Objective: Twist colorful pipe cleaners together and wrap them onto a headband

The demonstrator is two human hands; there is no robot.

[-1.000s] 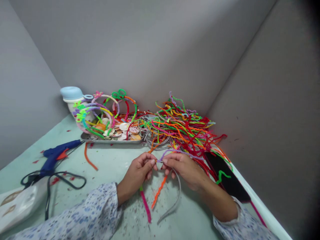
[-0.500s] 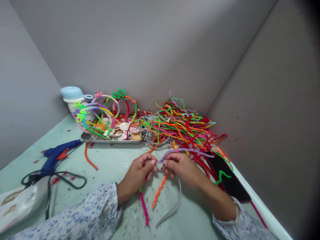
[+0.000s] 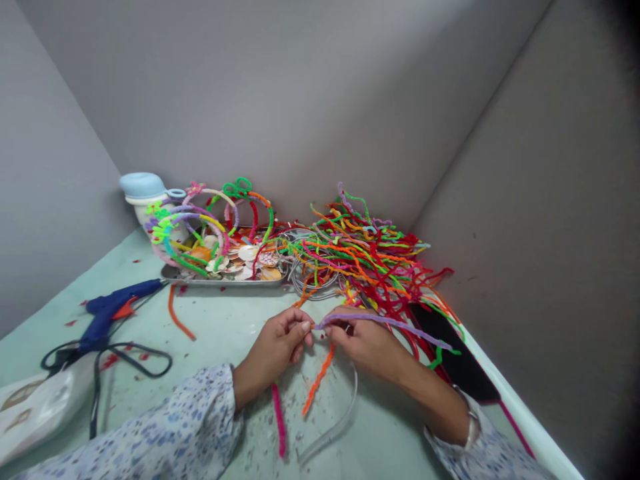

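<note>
My left hand [image 3: 280, 340] pinches a thin band near its wrapped part, where a bit of orange and purple shows at the fingertips. Close beside it, my right hand [image 3: 357, 337] is closed on the purple pipe cleaner [image 3: 395, 321], whose long free end lies over the back of that hand and points right. The grey headband [image 3: 345, 417] curves down below the right hand. A magenta pipe cleaner [image 3: 279, 420] hangs under the left hand, and an orange pipe cleaner [image 3: 319, 387] slants downward between the hands.
Behind the hands, a metal tray [image 3: 235, 283] holds shells and colourful headbands, beside a heap of pipe cleaners [image 3: 370, 253]. A blue glue gun [image 3: 107, 313] with its cord and a plastic bag [image 3: 47, 407] lie left. A bottle [image 3: 145, 190] stands back left; a black phone-like object [image 3: 463, 367] lies right.
The purple pipe cleaner's free end has swung down and right across my right hand. Below the hands, the headband and magenta pipe cleaner have shifted slightly left. My left hand has barely moved.
</note>
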